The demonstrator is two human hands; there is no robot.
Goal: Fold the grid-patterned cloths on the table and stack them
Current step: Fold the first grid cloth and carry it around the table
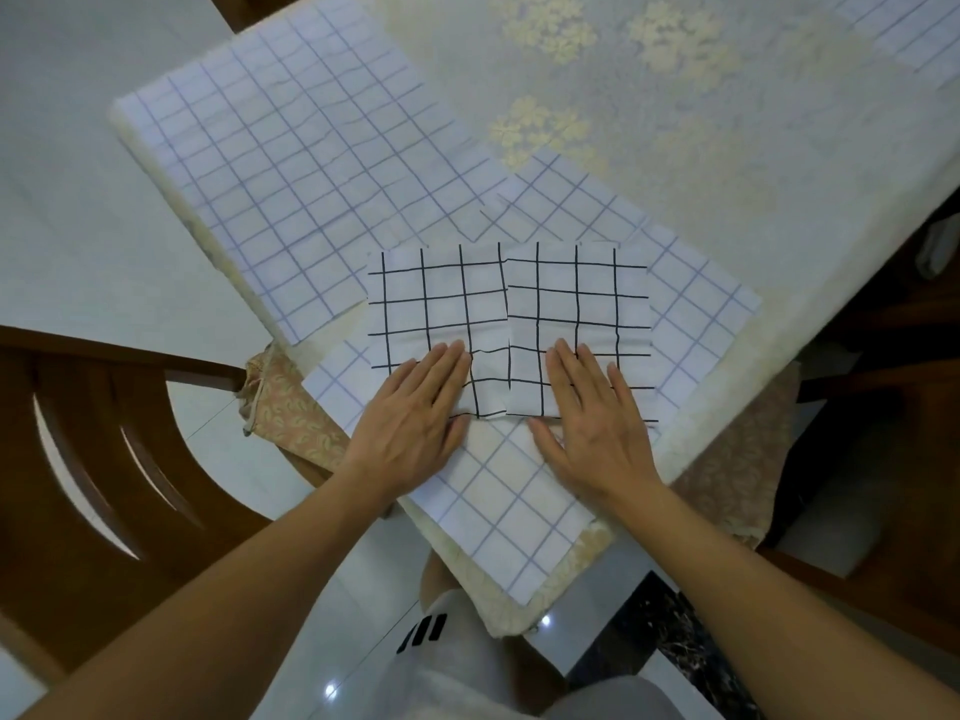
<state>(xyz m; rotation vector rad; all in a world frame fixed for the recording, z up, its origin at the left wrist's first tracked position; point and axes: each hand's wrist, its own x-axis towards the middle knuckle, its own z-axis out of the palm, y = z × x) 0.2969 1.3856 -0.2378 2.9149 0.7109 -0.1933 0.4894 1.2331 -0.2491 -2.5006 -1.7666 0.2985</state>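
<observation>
black-grid cloth (509, 309) folded atop blue-grid cloth (498, 491), left hand (415, 407), right hand (592, 413) pressing flat, fingers together

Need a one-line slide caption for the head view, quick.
Both hands, left hand and right hand, press flat on the black-grid cloth atop pale-grid cloths.

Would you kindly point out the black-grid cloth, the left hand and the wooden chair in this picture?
black-grid cloth (576, 298): head view, on its bare right half above the fingers.
left hand (415, 407): head view, on the back of the hand.
wooden chair (78, 433): head view, on its curved backrest.
</observation>
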